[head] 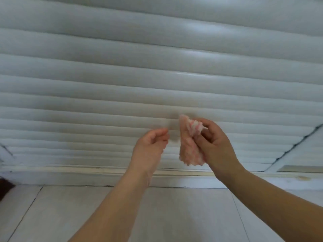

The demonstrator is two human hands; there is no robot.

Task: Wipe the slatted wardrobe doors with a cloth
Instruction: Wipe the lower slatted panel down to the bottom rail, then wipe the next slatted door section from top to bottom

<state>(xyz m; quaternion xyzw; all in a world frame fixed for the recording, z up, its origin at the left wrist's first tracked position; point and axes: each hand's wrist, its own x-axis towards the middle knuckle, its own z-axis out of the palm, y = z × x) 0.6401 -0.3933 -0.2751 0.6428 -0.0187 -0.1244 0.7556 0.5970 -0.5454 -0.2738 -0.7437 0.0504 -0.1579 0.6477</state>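
White slatted wardrobe door [122, 70] beyond fingertips, no wiped patch discernible. Right hand [215, 145] pinches pink cloth [189, 147], off slats; left hand [151, 144] loosely curled, empty. Wiping likely mostly left.

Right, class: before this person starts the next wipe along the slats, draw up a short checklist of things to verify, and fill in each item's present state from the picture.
1. Cloth held: ok, the right hand grips the pink cloth.
2. Cloth touching the slatted door: cannot tell, it hangs in front of the lower slats.
3. Cloth spread flat for wiping: not ok, it is bunched and dangling.
4. Left hand free: ok, fingers loosely curled, holding nothing, beside the cloth.
5. Slats already clean: cannot tell, the picture is too soft.
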